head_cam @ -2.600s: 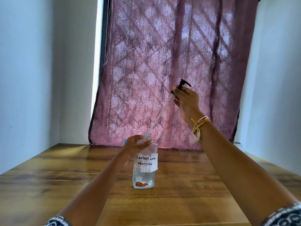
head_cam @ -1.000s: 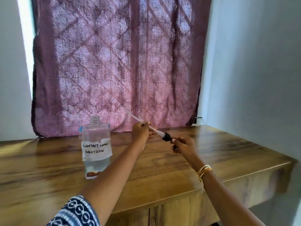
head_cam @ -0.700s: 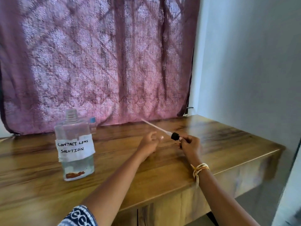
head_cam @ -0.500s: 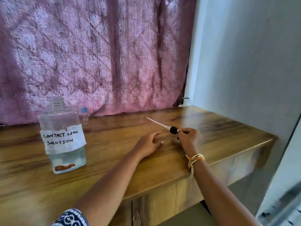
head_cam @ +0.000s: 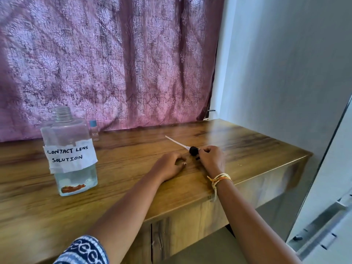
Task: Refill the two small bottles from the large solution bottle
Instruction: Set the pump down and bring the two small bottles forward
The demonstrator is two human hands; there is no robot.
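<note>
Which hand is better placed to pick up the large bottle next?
The left hand, probably. It rests empty on the table, on the side nearer the large bottle. The right hand holds the pump, farther away.

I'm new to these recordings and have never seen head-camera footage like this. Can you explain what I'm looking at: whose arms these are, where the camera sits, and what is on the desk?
There is no machine here. One camera sits on a person's head, looking forward and down, so both arms are their own. On the wooden desk stands a large clear bottle labelled contact lens solution, its neck open. Behind it stands a small bottle with a blue cap; only one small bottle shows. The right hand holds the black pump head, whose thin tube points away over the desk. The left hand rests on the desk, holding nothing. A purple curtain hangs behind.
</note>
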